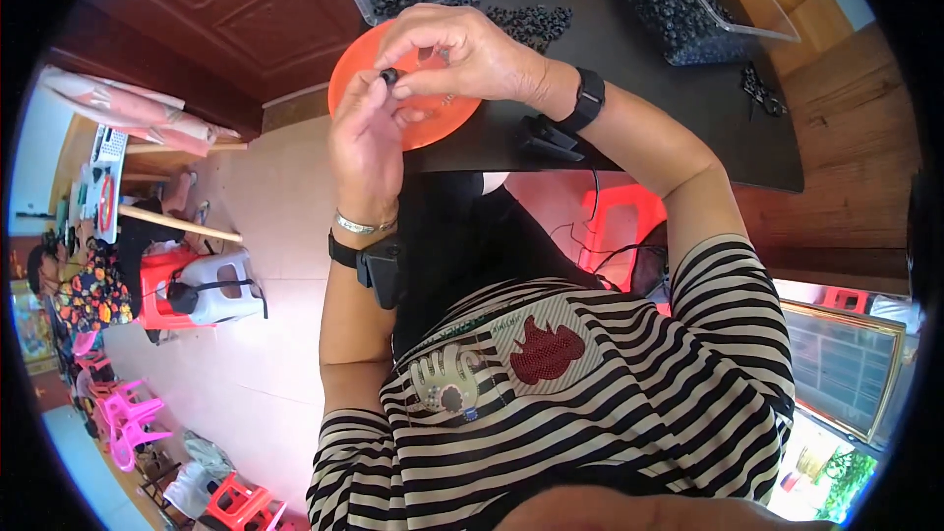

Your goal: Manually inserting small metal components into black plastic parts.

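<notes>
A small round black part (389, 76), seemingly with a hole in it, is held up above an orange bowl (447, 123). My left hand (366, 143) pinches it between the fingertips from the near side. From the right, the thumb and bent forefinger of my right hand (472, 54) close on the same part. Its other fingers are curled and partly hidden. Both hands cover much of the bowl's inside, so its contents are hard to see. Just beyond, loose black parts (536, 25) of similar look lie heaped on the dark tabletop.
A clear bin (369, 5) full of black parts stands at the back; another clear container (767, 29) of them is at the back right. A small black hand tool (762, 93) lies near the right edge, and a black object (551, 138) by my right wrist. Stools (202, 290) stand left.
</notes>
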A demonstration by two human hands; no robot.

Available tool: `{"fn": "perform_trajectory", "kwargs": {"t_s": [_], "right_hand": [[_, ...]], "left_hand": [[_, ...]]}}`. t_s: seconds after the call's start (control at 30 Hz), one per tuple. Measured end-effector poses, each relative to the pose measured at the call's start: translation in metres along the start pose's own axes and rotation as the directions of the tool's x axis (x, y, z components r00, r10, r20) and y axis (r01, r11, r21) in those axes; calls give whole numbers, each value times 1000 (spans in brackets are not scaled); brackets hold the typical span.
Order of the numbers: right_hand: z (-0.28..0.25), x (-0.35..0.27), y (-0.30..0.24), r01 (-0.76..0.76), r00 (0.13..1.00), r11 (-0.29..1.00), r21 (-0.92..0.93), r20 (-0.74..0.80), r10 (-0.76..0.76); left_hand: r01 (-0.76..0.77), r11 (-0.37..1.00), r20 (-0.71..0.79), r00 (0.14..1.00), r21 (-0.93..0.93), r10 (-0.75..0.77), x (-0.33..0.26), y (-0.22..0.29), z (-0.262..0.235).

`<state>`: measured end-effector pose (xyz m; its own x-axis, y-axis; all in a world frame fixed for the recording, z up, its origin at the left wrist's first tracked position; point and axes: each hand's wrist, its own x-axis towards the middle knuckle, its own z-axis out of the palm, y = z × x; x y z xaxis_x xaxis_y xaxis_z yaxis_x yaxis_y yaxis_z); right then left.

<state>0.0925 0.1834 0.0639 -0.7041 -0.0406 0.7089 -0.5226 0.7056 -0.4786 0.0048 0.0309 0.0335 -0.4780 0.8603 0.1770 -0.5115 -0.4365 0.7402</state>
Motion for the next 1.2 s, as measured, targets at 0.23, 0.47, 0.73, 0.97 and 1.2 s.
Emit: {"fn": "perform_trajectory", "kwargs": {"t_s": [0.23,0.47,0.73,0.97,1.2], "right_hand": [[0,-4,-1,-43,999,999,-32,1,43],[0,-7,-1,-41,999,999,-1,33,41],[0,-7,-7,-64,997,998,-19,35,64],[2,-7,-6,-34,998,999,4,50,33],[6,-4,-6,67,996,995,-79,65,-62]], "left_hand": [[-23,1000,13,1000,-10,23,-3,-4,-1],[68,997,19,998,-29,-67,-6,-5,0],[9,998,21,1000,-59,-8,-9,-7,0],[8,1000,36,999,21,-9,-12,-7,-3],[-46,983,-23,998,178,51,-15,-7,-5]]}}
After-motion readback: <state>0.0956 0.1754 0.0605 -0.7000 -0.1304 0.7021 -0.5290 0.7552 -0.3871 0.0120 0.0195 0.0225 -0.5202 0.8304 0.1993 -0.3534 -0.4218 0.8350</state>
